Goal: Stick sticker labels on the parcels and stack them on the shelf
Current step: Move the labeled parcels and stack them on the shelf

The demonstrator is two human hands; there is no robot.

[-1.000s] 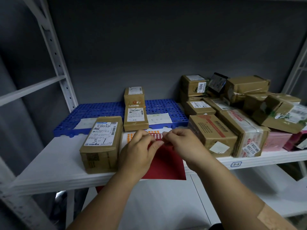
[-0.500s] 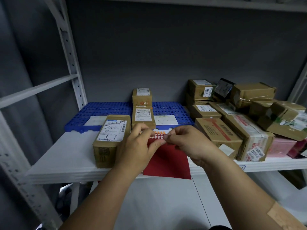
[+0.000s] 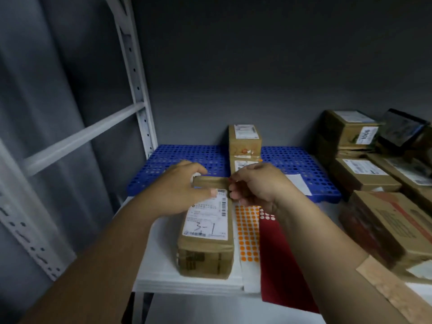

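Note:
A long brown parcel (image 3: 205, 230) with a white shipping label lies on the white shelf (image 3: 161, 265), pointing away from me. My left hand (image 3: 177, 192) grips its far end, thumb on top. My right hand (image 3: 259, 185) is at the parcel's far right corner, fingertips pinched on a small reddish sticker that is barely visible. A sheet of orange dot stickers (image 3: 247, 230) lies just right of the parcel. Beside it a red sheet (image 3: 280, 265) with pale dots hangs over the shelf's front edge.
A blue perforated mat (image 3: 182, 157) covers the back of the shelf, with two small labelled boxes (image 3: 245, 141) on it. Several brown parcels (image 3: 364, 178) are piled at the right, a large box (image 3: 392, 230) nearest. A white upright (image 3: 138, 78) stands at the left.
Both hands have left the sticker sheets and moved left and back to the far end of the long parcel. The view has swung left and closer.

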